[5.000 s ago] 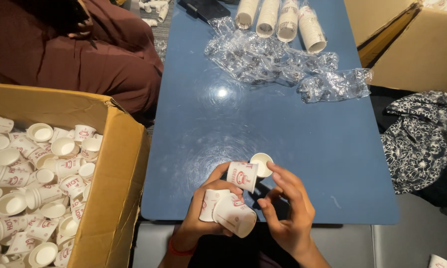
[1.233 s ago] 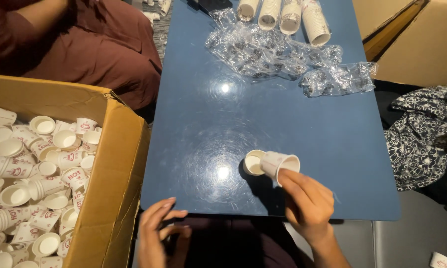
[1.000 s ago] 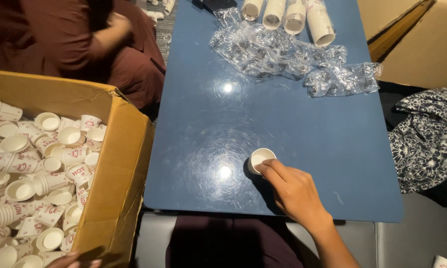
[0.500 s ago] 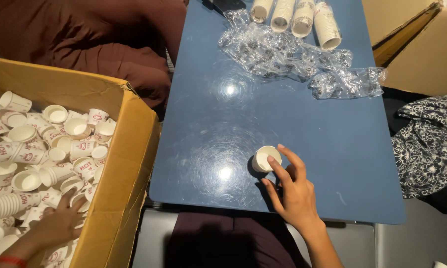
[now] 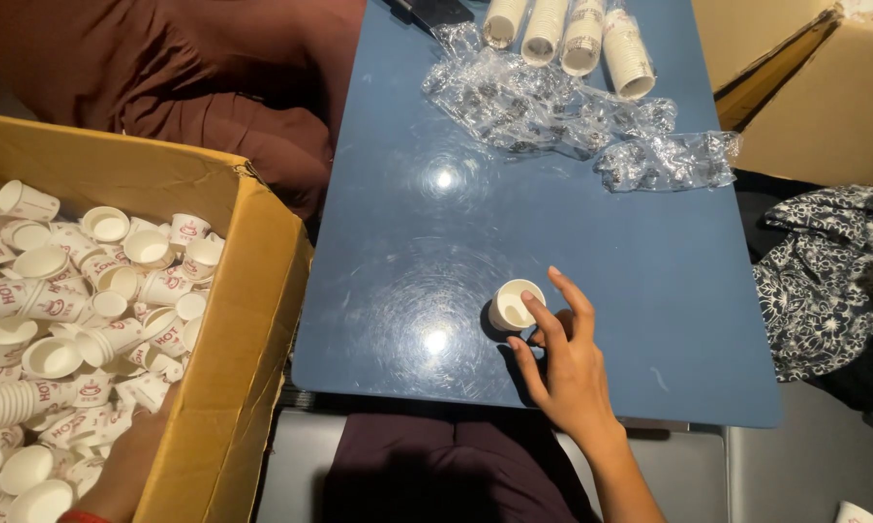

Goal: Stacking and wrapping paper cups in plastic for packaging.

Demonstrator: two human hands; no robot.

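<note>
Inside cardboard box (image 5: 252,291): loose paper cups (image 5: 88,310).

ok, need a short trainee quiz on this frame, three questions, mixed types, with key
1. True or false: the right hand rests by a small white paper cup standing open side up on the blue table.
2. Where does the left arm reach?
A. into the brown cardboard box of loose white cups
B. to the crumpled clear plastic wrap
C. to the stacked cup sleeves
3. Fill in: the plastic wrap lies at the table's ____ end, away from the wearer.

Key
1. True; fingertips are at the cup's rim, with no closed grip on it.
2. A; the hand itself is hidden among the cups.
3. far
</note>
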